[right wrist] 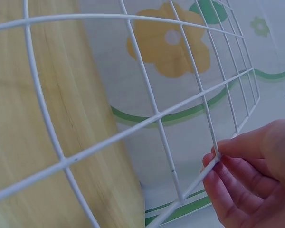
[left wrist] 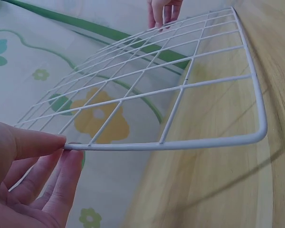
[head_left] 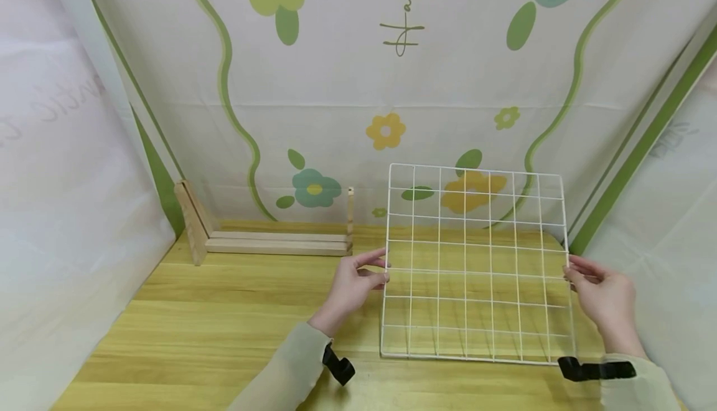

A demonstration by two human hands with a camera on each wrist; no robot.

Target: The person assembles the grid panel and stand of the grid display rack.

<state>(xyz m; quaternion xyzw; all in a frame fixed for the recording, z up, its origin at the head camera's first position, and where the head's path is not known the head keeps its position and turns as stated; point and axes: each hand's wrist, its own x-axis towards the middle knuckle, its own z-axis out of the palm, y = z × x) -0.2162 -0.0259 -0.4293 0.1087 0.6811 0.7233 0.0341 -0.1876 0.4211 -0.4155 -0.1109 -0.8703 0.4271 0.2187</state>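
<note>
A white wire grid panel [head_left: 465, 272] stands tilted over the table in the head view, its lower edge close to the tabletop. My left hand [head_left: 350, 288] pinches its left side wire between thumb and fingers, about midway up. On the opposite side my right hand [head_left: 607, 299] pinches the right side wire at a similar height. The left wrist view shows the thumb and fingertips meeting on the rim [left wrist: 204, 142] of the grid. In the right wrist view, the right fingertips [right wrist: 217, 159] grip the edge wire where a cross wire joins it.
Left of the panel, toward the back of the wooden table [head_left: 224, 317], stands a pale wooden frame [head_left: 277, 249] with an upright at each end. A flower-printed cloth [head_left: 336, 81] hangs behind the table, and more cloth hangs at both sides.
</note>
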